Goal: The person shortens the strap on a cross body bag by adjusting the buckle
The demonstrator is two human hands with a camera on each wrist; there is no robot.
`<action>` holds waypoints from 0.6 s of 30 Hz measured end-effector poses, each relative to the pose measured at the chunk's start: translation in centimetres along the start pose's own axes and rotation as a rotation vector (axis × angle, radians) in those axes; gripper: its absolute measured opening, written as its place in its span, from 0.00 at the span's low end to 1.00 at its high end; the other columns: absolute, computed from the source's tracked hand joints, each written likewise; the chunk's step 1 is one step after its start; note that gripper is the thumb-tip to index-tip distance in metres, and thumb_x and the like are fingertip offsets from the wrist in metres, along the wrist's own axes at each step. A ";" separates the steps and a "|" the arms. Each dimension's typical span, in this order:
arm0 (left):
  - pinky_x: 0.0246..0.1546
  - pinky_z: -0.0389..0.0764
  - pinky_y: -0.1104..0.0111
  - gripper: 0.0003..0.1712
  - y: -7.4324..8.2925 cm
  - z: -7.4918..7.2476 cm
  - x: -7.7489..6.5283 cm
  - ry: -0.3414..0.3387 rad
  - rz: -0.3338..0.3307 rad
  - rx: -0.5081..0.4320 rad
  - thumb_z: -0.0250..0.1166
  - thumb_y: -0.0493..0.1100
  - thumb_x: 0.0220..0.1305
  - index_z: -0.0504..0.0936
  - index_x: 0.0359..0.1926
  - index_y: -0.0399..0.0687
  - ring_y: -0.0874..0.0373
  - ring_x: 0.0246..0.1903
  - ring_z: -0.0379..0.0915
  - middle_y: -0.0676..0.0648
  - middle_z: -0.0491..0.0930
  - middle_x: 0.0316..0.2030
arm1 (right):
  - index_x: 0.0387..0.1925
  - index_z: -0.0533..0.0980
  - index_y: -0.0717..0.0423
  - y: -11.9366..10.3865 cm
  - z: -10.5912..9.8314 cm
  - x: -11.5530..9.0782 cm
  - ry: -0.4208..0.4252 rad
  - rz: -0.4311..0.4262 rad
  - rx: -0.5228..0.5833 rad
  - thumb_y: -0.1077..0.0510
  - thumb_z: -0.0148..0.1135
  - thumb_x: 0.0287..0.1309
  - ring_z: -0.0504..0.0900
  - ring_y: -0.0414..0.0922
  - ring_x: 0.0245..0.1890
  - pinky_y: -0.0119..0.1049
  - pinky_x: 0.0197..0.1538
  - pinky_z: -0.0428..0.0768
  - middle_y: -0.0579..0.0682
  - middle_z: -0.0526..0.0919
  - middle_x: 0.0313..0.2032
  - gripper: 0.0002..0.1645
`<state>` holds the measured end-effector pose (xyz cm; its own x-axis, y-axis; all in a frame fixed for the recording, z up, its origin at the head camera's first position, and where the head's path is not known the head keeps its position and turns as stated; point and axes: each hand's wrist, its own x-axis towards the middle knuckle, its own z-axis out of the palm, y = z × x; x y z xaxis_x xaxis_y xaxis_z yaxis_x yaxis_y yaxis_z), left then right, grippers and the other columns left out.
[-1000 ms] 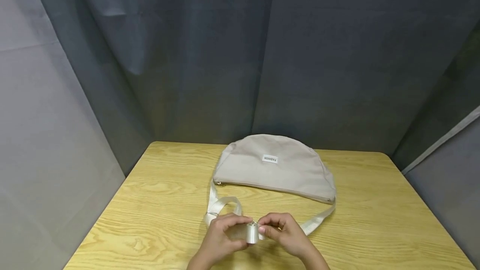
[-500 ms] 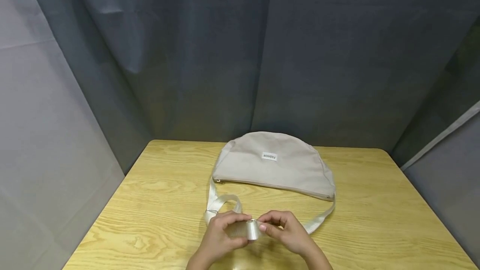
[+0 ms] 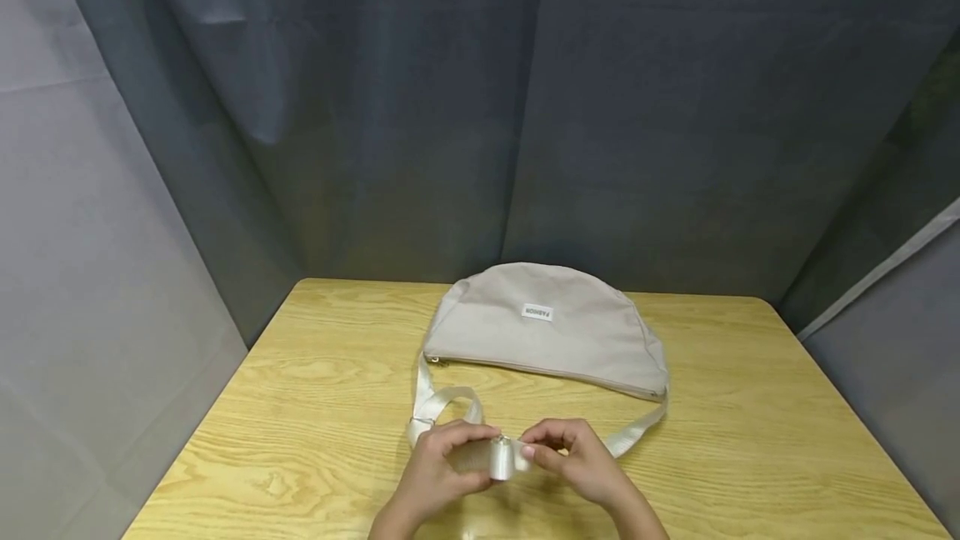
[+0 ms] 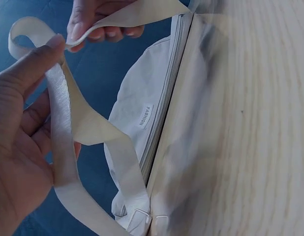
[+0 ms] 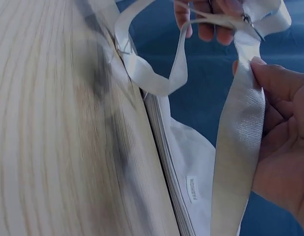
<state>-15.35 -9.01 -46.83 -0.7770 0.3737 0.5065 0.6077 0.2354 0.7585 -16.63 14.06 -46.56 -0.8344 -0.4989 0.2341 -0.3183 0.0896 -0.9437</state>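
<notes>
One off-white strap (image 5: 238,128) in hand, folded into a small loop held above the near part of the table (image 3: 300,407). Left hand (image 3: 442,473): thumb and forefinger bent, tips on the loop. Right hand (image 3: 573,461): thumb and forefinger closed together, pinching the strap just right of the loop. Metal slider (image 5: 254,28) at the loop, near the right thumb. Strap runs back to both ends of the bag (image 3: 555,340); left run carries a second loop plus a buckle (image 3: 422,421). Bag lies zip (image 3: 540,369) edge toward the person, FASHION label (image 3: 537,312) upside down in head view. Dark curtain (image 3: 420,107) behind.
</notes>
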 end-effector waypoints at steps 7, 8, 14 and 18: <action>0.43 0.75 0.63 0.27 -0.2 0.1 -0.2 -0.003 0.003 0.009 0.76 0.34 0.39 0.82 0.45 0.51 0.60 0.40 0.76 0.57 0.81 0.40 | 0.38 0.80 0.61 -0.6 0.8 0.3 -0.007 0.002 -0.004 0.60 0.60 0.60 0.78 0.44 0.32 0.38 0.34 0.78 0.50 0.83 0.35 0.09; 0.42 0.75 0.63 0.27 -0.2 0.2 -0.2 0.000 0.002 0.013 0.76 0.34 0.39 0.83 0.45 0.50 0.60 0.40 0.76 0.57 0.81 0.40 | 0.39 0.80 0.60 -0.6 0.8 0.3 -0.006 -0.004 -0.016 0.60 0.60 0.60 0.78 0.44 0.33 0.38 0.34 0.78 0.50 0.83 0.35 0.09; 0.43 0.75 0.64 0.24 0.1 0.1 -0.2 0.042 -0.028 0.037 0.76 0.38 0.40 0.83 0.44 0.50 0.59 0.42 0.76 0.56 0.82 0.40 | 0.51 0.76 0.56 -1.0 1.1 -0.1 0.010 -0.073 -0.136 0.59 0.65 0.55 0.77 0.43 0.39 0.38 0.40 0.75 0.47 0.81 0.42 0.20; 0.42 0.76 0.63 0.23 0.4 0.0 -0.2 0.074 -0.047 0.019 0.76 0.41 0.40 0.84 0.43 0.48 0.58 0.42 0.77 0.54 0.82 0.40 | 0.53 0.74 0.53 -1.2 1.5 -0.1 0.028 -0.121 -0.187 0.55 0.69 0.51 0.77 0.43 0.42 0.41 0.42 0.74 0.46 0.80 0.45 0.27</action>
<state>-14.96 -9.00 -46.66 -0.8144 0.2949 0.4998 0.5726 0.2680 0.7748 -15.48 12.74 -45.84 -0.7964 -0.4922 0.3514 -0.4924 0.1904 -0.8493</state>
